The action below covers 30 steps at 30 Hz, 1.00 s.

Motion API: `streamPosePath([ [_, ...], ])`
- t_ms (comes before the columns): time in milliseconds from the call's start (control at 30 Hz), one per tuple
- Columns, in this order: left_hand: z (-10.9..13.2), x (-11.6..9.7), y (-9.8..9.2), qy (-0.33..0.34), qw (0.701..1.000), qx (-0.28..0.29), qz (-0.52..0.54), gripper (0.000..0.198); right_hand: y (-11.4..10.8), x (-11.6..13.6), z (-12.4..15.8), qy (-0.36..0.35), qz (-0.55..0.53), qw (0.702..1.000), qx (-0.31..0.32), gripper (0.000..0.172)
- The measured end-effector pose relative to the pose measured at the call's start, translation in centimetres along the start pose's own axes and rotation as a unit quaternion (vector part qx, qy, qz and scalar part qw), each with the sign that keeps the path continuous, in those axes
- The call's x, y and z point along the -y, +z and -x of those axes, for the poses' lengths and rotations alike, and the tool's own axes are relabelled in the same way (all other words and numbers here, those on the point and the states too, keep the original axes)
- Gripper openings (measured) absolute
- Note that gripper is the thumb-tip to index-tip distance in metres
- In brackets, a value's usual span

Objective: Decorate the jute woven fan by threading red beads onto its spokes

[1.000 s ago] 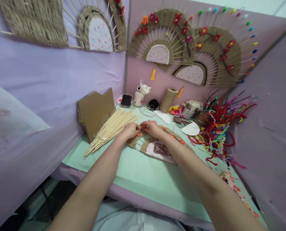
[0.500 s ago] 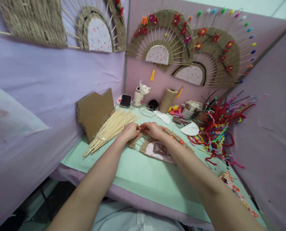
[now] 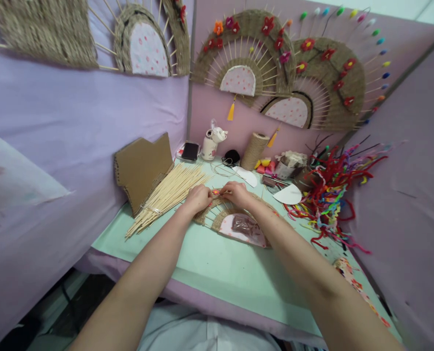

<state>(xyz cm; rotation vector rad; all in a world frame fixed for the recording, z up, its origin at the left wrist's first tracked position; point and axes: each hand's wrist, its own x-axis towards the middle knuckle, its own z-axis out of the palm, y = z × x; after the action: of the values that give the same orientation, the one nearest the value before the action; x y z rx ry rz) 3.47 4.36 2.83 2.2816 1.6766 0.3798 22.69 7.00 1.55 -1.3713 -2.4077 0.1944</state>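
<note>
Two bare hands are working close together at the far curved edge of a fan (image 3: 222,217) woven from twine and sticks, which is lying on a pale green table (image 3: 213,263) with its straight side facing the person. The left hand (image 3: 198,196) and the right hand (image 3: 237,194) are bending their fingers inward on either side of a small red-orange flower (image 3: 216,192); whether they are gripping the flower or only touching it, I cannot tell. A clear packet (image 3: 242,224) of something brown is resting on the fan's dotted white centre. Just left of the fan, a bundle of thin sticks (image 3: 171,195) is lying beside a piece of cardboard (image 3: 144,163). Behind, a roll of twine (image 3: 255,152) is standing near a pale bottle (image 3: 210,147). To the right, colourful pipe cleaners (image 3: 334,187) are spreading out in a tangle, while larger fans (image 3: 244,58) are hanging on the walls.
</note>
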Motion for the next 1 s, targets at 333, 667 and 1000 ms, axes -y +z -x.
streamPosePath([
  [333, 0.0, -0.2, 0.2, -0.003, 1.000, -0.008, -0.016, 0.018, 0.5, 0.9, -0.5, 0.028, 0.038, 0.999, 0.007, 0.009],
  [667, 0.3, -0.4, 0.2, 0.001, 1.000, -0.016, -0.013, 0.019, 0.6, 1.3, -0.9, 0.042, 0.054, 0.998, 0.004, 0.012],
  [1000, 0.3, -0.3, 0.1, -0.001, 1.000, -0.021, -0.018, 0.020, 0.1, 0.7, 0.6, 0.014, 0.048, 0.999, -0.021, 0.033],
])
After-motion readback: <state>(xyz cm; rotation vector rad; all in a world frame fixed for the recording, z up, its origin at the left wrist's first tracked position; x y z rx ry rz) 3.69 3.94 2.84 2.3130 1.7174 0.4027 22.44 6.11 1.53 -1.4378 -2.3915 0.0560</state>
